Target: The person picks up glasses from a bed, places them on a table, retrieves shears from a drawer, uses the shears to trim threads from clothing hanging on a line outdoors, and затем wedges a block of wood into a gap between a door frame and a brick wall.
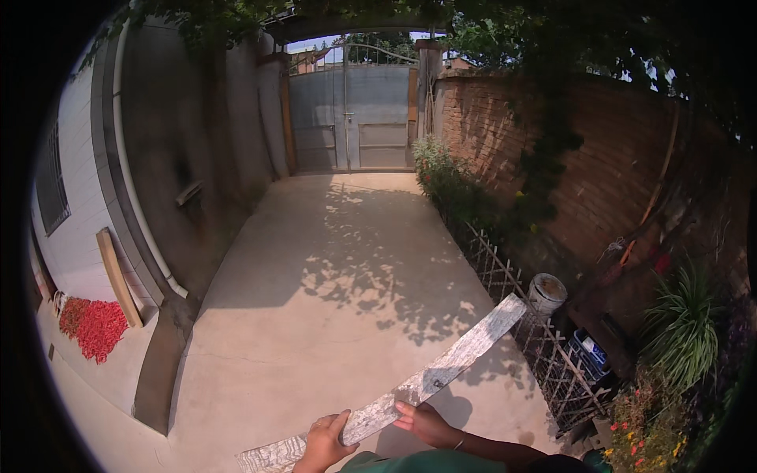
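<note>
A long weathered grey-white wooden plank (465,351) runs diagonally from the bottom centre up to the right, held above the concrete yard floor (315,299). My left hand (325,443) grips the plank near its lower end. My right hand (426,422) holds it a little farther along, fingers wrapped over its edge. The plank's far end reaches toward a low lattice fence (536,339).
A metal gate (351,118) closes the yard's far end. A brick wall (599,165) with plants runs along the right, a white bucket (546,292) and a blue crate (587,355) behind the fence. On the left, a board (118,276) leans by red chillies (95,327).
</note>
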Demonstrator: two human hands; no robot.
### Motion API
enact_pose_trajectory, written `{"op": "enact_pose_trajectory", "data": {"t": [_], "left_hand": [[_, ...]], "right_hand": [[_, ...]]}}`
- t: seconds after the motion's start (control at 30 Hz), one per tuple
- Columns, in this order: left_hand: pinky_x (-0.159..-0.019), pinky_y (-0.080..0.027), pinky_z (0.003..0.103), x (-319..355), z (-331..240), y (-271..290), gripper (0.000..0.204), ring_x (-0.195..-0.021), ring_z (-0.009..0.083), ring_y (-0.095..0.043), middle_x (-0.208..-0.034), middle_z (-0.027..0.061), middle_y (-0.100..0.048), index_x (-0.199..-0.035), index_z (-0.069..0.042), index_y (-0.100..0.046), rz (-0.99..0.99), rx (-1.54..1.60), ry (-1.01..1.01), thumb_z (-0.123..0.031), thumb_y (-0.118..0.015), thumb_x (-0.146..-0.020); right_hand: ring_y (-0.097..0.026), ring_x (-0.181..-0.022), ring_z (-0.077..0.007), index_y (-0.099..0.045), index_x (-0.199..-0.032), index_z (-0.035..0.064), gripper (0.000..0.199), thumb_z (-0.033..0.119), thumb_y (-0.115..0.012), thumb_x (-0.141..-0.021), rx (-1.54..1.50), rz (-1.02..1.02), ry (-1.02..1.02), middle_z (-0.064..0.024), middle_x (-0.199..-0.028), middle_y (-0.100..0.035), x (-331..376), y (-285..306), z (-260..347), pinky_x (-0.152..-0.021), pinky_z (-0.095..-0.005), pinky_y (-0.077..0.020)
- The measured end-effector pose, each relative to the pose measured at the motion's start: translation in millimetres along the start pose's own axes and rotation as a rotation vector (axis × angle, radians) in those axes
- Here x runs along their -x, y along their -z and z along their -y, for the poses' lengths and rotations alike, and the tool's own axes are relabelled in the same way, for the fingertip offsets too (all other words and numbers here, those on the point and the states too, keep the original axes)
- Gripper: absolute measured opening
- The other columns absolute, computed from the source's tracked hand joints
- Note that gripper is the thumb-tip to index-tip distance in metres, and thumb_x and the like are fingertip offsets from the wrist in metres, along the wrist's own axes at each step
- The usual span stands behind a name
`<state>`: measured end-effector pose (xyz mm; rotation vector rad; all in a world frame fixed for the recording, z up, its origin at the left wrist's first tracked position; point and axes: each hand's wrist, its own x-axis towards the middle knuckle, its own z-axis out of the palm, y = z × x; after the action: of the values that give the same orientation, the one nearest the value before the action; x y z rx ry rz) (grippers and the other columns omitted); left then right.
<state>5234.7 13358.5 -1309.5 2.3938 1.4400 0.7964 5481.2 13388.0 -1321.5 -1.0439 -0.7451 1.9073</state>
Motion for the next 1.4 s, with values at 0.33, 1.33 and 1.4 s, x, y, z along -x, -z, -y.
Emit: {"op": "enact_pose_trajectory", "data": {"t": [0.33,1.33,1.4], "left_hand": [[-0.082,-0.049,0.042,-359.7,194.2,-86.4,0.077,-0.094,0.0358,-0.06,-0.103,0.018,-0.062,-0.124,-0.007,-0.054,0.081,0.061,0.032,-0.031,-0.083,-0.057],[-0.086,-0.048,0.045,-1429.3,684.6,-281.5,0.086,-0.1,0.0376,-0.058,-0.108,0.0199,-0.06,-0.128,-0.009,-0.048,0.039,0.123,0.0,-0.029,-0.085,-0.053],[-0.085,-0.047,0.045,-1519.3,709.5,-283.0,0.086,-0.099,0.0374,-0.058,-0.108,0.0196,-0.06,-0.127,-0.008,-0.048,0.047,0.115,-0.039,-0.029,-0.085,-0.053]], "right_hand": [[-0.052,-0.11,-0.0132,-0.05,-0.121,0.0051,0.037,0.028,-0.055,-0.094,-0.014,-0.109,-0.064,-0.0046,-0.116,-0.054,-346.4,87.1,194.7,-0.097,-0.0319,-0.0421],[-0.053,-0.108,-0.0119,-0.047,-0.127,0.0098,0.043,0.018,-0.063,-0.089,0.0,-0.131,0.064,-0.0004,-0.117,-0.053,-1306.1,324.7,828.1,-0.093,-0.0285,-0.0455],[-0.053,-0.108,-0.0121,-0.047,-0.127,0.0091,0.042,0.018,-0.063,-0.089,-0.007,-0.207,0.087,-0.0007,-0.117,-0.053,-1360.3,337.6,878.6,-0.094,-0.0286,-0.0458]]}}
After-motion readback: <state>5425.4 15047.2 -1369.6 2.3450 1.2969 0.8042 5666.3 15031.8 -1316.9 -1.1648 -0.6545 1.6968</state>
